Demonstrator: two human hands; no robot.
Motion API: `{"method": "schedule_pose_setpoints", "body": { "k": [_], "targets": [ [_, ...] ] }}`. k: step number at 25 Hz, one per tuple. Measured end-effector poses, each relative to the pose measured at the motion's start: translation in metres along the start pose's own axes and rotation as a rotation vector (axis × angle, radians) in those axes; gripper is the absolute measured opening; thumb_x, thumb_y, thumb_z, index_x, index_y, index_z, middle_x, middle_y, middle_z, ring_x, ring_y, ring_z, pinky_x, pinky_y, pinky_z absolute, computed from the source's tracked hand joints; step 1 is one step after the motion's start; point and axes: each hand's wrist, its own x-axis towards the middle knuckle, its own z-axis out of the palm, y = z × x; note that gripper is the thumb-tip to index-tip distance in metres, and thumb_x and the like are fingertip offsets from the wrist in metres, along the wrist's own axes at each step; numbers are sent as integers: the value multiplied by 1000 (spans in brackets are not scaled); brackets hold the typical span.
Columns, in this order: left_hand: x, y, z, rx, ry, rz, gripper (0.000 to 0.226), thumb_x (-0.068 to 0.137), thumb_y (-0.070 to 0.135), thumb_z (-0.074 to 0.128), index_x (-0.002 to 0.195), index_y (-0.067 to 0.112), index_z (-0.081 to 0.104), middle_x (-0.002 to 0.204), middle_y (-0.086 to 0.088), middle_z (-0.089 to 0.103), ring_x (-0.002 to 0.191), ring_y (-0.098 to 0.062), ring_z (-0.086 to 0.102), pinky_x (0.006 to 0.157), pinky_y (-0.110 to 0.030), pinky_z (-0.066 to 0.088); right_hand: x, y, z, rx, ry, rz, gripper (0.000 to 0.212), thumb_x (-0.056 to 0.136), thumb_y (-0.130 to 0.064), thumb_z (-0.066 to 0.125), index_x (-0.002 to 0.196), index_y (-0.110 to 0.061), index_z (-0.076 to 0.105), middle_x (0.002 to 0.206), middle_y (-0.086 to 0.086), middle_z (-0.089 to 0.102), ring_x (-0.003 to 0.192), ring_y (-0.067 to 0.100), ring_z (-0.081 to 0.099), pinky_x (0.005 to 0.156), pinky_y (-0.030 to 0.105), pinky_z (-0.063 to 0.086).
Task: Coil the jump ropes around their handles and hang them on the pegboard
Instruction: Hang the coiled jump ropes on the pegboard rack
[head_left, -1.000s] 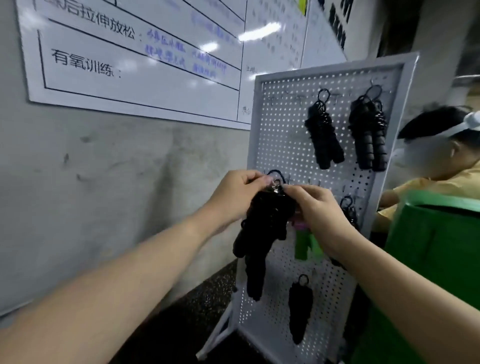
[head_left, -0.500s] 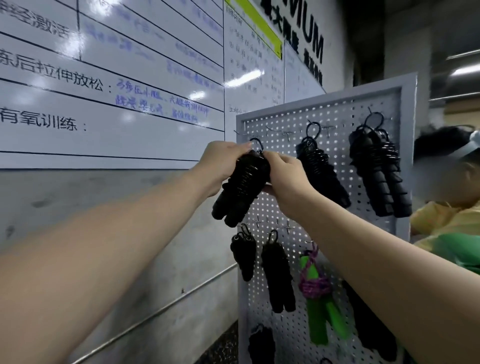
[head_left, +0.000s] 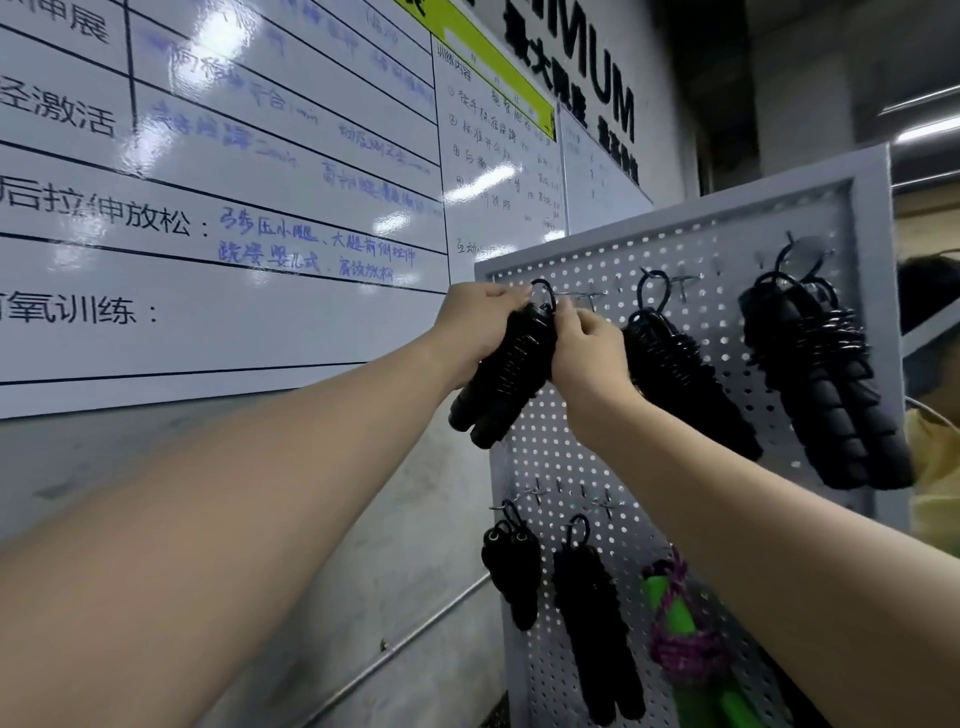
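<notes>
The jump rope (head_left: 501, 371) bundle, black handles wound in cord, hangs tilted between both hands at the pegboard (head_left: 727, 395) top-left corner. It looks light, its foam handles soft, its cord springy. The left hand (head_left: 475, 327) curls around its upper end; the right hand (head_left: 587, 353) pinches beside the small loop (head_left: 543, 291), just left of a bare hook (head_left: 584, 297).

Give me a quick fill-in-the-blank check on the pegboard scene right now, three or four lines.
1. Both hands, left and right, hold a coiled jump rope whose colour is ____.
2. They hold it at the pegboard's top ____ corner.
3. The only rope with green handles hangs in the ____ row.
4. Cord wound round those green handles is ____.

Missing words: black; left; lower; purple
</notes>
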Motion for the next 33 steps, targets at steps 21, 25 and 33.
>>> {"method": "schedule_pose_setpoints", "body": {
  "k": [21,25,33],
  "targets": [
    [-33,-41,-11,325,-149,64,27,101,12,61,126,15,71,123,-5,71,100,-19,70,78,-21,54,-50,15,-20,-290,51,93,27,101,-44,57,112,-20,51,93,0,65,78,14,58,74,32,46],
    [-96,-78,-56,440,-216,-24,31,100,6,58,126,17,70,113,-5,66,81,-16,67,73,-26,55,-127,39,-29,-372,-81,77,45,103,-34,56,144,-17,45,137,0,57,122,14,56,96,20,41],
    [-291,-185,-129,533,-215,-352,51,92,14,75,139,28,59,134,-4,56,76,-18,63,69,-25,52,-292,116,-27,-337,-412,166,49,100,-35,61,145,-23,49,143,-8,54,130,8,52,104,27,44]
  ]
}}
